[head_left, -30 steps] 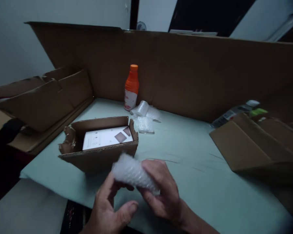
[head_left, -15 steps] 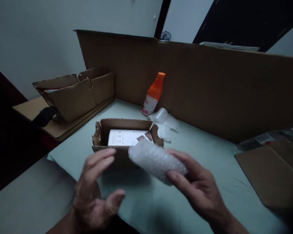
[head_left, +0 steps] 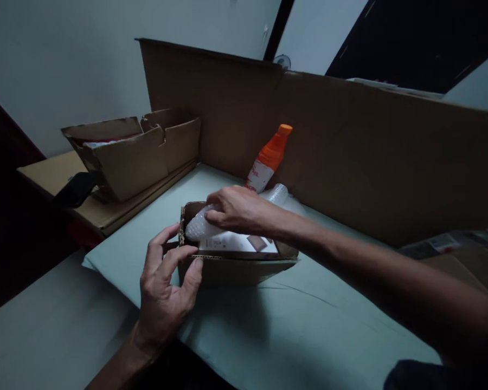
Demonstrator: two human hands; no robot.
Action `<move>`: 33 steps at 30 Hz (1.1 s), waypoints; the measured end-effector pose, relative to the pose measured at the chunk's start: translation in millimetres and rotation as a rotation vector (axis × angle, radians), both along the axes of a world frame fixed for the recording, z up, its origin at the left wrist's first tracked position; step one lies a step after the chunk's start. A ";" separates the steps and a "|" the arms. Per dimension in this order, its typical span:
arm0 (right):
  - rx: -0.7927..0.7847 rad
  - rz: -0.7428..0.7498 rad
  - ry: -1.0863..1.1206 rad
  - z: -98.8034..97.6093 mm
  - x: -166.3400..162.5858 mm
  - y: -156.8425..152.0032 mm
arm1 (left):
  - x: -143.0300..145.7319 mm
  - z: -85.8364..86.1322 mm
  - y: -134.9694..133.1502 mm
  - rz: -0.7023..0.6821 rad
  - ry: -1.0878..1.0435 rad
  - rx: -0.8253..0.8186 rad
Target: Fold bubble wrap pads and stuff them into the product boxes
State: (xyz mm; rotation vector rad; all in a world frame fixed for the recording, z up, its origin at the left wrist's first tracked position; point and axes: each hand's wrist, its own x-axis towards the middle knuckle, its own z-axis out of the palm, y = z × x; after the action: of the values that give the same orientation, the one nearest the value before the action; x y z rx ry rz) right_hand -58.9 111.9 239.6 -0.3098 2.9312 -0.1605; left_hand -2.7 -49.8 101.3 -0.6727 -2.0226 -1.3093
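Observation:
A small open cardboard box (head_left: pixel 236 270) stands on the pale green table, with a white printed sheet (head_left: pixel 238 244) inside it. My right hand (head_left: pixel 238 208) reaches over the box and holds a roll of bubble wrap (head_left: pixel 195 227) down in its left end, fingers closed around it. My left hand (head_left: pixel 166 281) grips the box's near left corner, thumb on the front wall and fingers curled on the side.
An orange bottle (head_left: pixel 268 157) with a white label stands behind the box, next to more bubble wrap (head_left: pixel 278 194). A tall cardboard wall (head_left: pixel 350 151) lines the back. Torn cardboard boxes (head_left: pixel 134 154) sit at left, flat cardboard (head_left: pixel 472 260) at right.
My right hand has carried the bubble wrap roll forward from in front of the box into the box's left end. My left hand has moved from open in the air onto the box's corner.

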 end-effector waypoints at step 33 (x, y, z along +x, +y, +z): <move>-0.788 -0.643 0.770 -102.7 165.7 125.3 | 5.5 -67.4 -13.6 -0.092 -0.788 0.234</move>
State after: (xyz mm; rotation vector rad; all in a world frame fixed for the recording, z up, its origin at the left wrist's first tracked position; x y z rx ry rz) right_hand 106.8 237.1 136.9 0.6433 3.4045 -1.6136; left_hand 2.8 -63.4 34.0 -0.1314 -2.3709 -2.0535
